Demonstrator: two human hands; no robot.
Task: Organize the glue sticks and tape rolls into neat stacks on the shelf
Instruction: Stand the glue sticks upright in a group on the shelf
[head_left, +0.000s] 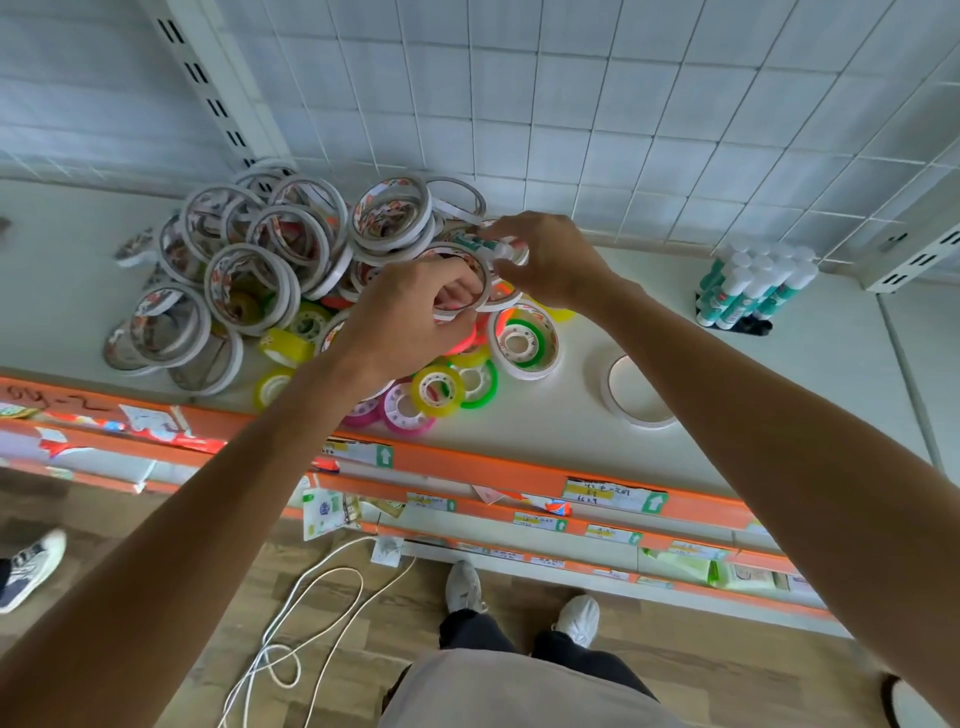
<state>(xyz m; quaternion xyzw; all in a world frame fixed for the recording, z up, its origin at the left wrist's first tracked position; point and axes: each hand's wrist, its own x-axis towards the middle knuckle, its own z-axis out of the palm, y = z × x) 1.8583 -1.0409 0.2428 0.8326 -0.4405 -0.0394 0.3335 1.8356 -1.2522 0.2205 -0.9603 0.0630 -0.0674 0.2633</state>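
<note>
Over a white shelf (597, 431), the person's left hand (410, 312) curled its fingers round a thin white tape ring (462, 283) lifted from a jumbled pile of white and neon tape rolls (291, 291) at far left. The right hand (550, 254) pinched a green-and-white glue stick (480, 243) above that pile. Sorting looked barely begun. The glue stick likely belonged with the standing cluster of glue sticks (753, 291) at far right.

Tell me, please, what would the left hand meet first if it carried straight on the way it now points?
Probably the heap of white tape rolls just beyond its fingers. The left hand already grips one white tape roll and points up-shelf toward the wall; depth is hard to judge, so it might pass above them.
</note>
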